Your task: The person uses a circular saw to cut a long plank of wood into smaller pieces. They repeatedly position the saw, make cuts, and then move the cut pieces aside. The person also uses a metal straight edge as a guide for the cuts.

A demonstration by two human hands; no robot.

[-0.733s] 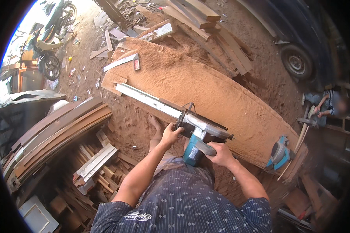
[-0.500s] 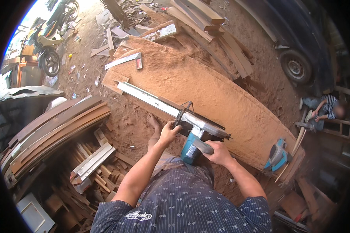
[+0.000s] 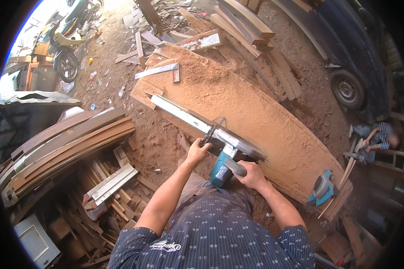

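A teal circular saw (image 3: 220,170) rests on a narrow, white-topped board (image 3: 182,113) along the near edge of a sawdust-covered workbench (image 3: 238,107). My right hand (image 3: 252,175) is wrapped round the saw's dark handle. At the front end of the saw's metal base, my left hand (image 3: 198,151) is closed on the edge, fingers by a black fitting; the hand partly hides what it grips. The blade is not visible. A metal try square (image 3: 159,71) lies farther off on the sawdust, near the board's far end.
A teal planer (image 3: 322,188) and a thin stick (image 3: 334,197) lie at the bench's right end. Stacked planks (image 3: 72,148) and offcuts stand on the left, more timber (image 3: 251,40) at the back. A person (image 3: 372,139) sits at the right, by a dark vehicle (image 3: 354,54).
The whole scene has shifted slightly right and down in view. Both hands keep their hold on the saw, which has barely moved along the board.
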